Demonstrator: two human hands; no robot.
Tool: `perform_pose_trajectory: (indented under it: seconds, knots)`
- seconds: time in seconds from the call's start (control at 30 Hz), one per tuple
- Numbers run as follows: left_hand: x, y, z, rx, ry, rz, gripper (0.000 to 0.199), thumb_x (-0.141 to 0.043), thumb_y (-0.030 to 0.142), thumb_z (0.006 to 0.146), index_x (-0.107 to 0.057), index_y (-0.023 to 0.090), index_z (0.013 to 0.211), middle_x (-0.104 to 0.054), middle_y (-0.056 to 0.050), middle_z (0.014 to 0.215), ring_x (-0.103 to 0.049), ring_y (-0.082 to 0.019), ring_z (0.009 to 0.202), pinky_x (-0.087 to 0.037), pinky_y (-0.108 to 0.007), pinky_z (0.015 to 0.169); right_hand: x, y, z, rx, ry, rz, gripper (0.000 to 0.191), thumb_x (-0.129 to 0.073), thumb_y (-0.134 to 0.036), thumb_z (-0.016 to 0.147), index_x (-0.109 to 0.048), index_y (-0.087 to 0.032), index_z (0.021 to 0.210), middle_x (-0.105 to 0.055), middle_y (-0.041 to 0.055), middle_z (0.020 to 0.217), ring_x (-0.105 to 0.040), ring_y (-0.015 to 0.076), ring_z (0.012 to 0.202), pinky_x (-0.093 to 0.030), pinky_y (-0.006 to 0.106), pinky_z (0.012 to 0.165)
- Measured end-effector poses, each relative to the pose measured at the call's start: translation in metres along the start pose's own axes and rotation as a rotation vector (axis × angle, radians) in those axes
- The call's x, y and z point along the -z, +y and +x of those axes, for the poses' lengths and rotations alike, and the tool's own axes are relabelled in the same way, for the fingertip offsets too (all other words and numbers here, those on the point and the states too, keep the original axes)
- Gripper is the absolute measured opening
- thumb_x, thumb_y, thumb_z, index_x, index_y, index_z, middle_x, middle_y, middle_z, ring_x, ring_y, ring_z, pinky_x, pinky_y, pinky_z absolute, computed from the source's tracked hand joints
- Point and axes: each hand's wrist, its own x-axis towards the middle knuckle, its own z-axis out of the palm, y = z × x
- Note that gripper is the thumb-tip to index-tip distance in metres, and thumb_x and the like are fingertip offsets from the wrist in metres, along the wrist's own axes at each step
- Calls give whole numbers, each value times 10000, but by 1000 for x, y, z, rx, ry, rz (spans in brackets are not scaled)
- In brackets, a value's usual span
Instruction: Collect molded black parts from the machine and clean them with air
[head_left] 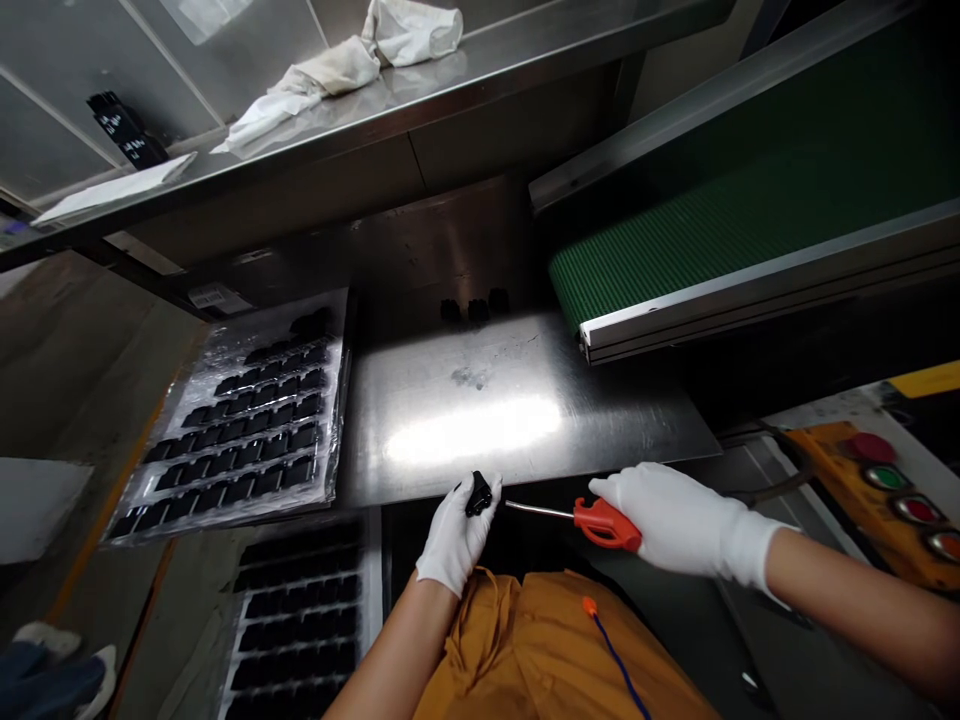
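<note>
My left hand [455, 535], in a white glove, is closed around a small black part [478, 494] at the front edge of the metal table [525, 450]. To its right, my gloved right hand [664, 520] grips an orange-red air blow gun [606, 525] with a thin metal nozzle. The nozzle tip points left at the black part, with a small gap between them. Palm and fingers hide much of the part and some of the gun's handle.
A plastic-covered tray [225, 490] of black parts lies left, above another tray [300, 600]. Several black pieces [478, 310] sit at the table's back. A green conveyor [720, 240] slopes at right, near an orange button box [855, 480]. Cloths [330, 72] lie on a shelf.
</note>
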Motion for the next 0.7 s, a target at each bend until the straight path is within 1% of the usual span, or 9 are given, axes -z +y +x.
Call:
perform_pose_trajectory:
  seconds: [0.1, 0.2, 0.27, 0.37, 0.43, 0.5, 0.57, 0.63, 0.7]
  knots:
    - [-1, 2, 0, 17, 11, -9, 61, -579, 47, 863, -581, 76, 916, -648, -132, 932, -686, -244, 933, -652, -309, 683, -3, -1, 0, 18, 5, -3, 345, -494, -126, 713, -646, -183, 1018, -720, 112, 870, -678, 312, 806, -402, 359, 672]
    - [-2, 3, 4, 50, 24, -29, 77, -568, 75, 881, -572, 74, 958, -652, -159, 981, -682, -252, 956, -654, -332, 696, -7, -2, 0, 36, 6, -4, 405, -506, -122, 718, -641, -166, 1098, -721, 122, 893, -679, 301, 818, -412, 356, 698]
    - [-2, 3, 7, 70, 22, -43, 63, -554, 103, 898, -572, 88, 957, -658, -134, 945, -689, -219, 896, -654, -327, 683, -9, -2, 0, 50, 15, 7, 412, -513, -132, 732, -634, -166, 1124, -720, 122, 905, -677, 292, 827, -413, 349, 708]
    - [-3, -1, 10, 87, 7, -42, 42, -536, 111, 908, -573, 106, 888, -636, -73, 813, -665, -140, 715, -626, -242, 579, -10, -4, 0, 24, 33, -7, 418, -520, -137, 729, -630, -160, 1133, -716, 127, 917, -671, 286, 823, -410, 344, 708]
    - [-6, -5, 9, 80, -10, -26, 65, -534, 83, 898, -571, 111, 852, -617, -57, 770, -643, -118, 659, -602, -211, 548, -11, -6, 1, 39, 28, -28, 422, -523, -134, 722, -631, -154, 1129, -713, 122, 892, -666, 281, 799, -406, 341, 697]
    - [-8, -9, 6, 49, -33, -13, 83, -550, 51, 876, -580, 128, 881, -620, -48, 778, -649, -120, 671, -609, -233, 596, -11, -8, 1, 78, 28, -40, 415, -523, -132, 721, -632, -151, 1121, -708, 114, 860, -658, 274, 777, -403, 337, 686]
    - [-10, -10, 1, -5, -86, 21, 209, -575, 23, 850, -592, 172, 995, -632, -32, 808, -663, -126, 708, -619, -285, 687, -10, -7, 2, 88, 71, -40, 418, -520, -124, 715, -627, -153, 1118, -701, 106, 849, -646, 270, 774, -403, 338, 688]
    - [-11, -9, -4, -44, -180, 110, 362, -616, 9, 817, -580, 217, 1111, -642, -21, 833, -677, -139, 762, -611, -350, 786, -5, -4, 1, 57, 152, -29, 451, -518, -107, 699, -610, -155, 1139, -692, 100, 846, -633, 267, 783, -408, 345, 708]
    - [-9, -4, -9, -50, -282, 255, 414, -671, 24, 782, -583, 208, 1143, -658, -36, 872, -686, -164, 836, -585, -402, 871, 1, -1, -2, 30, 238, 4, 479, -512, -100, 699, -587, -150, 1169, -684, 97, 853, -621, 259, 794, -417, 352, 740]
